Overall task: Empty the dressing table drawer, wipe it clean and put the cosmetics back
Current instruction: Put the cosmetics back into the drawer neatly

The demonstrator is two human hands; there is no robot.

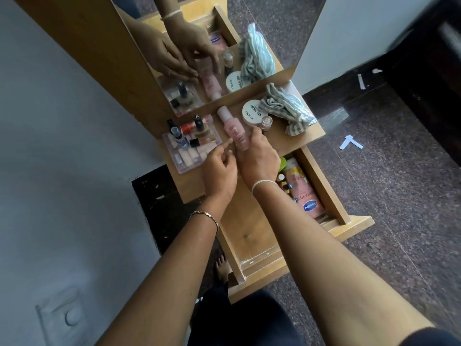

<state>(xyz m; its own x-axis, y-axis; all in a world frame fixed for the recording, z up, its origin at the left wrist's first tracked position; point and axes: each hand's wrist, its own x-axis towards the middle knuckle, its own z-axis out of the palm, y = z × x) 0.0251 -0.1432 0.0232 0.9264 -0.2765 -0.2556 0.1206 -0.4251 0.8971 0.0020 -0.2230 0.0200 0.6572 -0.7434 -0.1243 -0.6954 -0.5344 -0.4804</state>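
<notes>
Currently my right hand (258, 158) grips the near end of a pink bottle (233, 128) lying on the bench (279, 138) just in front of the mirror (214, 46), fingers closed around it. My left hand (219, 171) hovers just beside, fingers loosely curled, holding nothing. A clear tray of nail polishes (189, 143) sits at the bench's left edge; a white jar (252, 112) and striped cloth (287, 108) near the right. The drawer (321, 186) stands open, a Vaseline bottle (305, 196) inside.

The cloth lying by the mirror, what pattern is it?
The cloth is checked, pale grey-green and off-white; the head view, the only one, shows it crumpled on the tabletop.
</notes>
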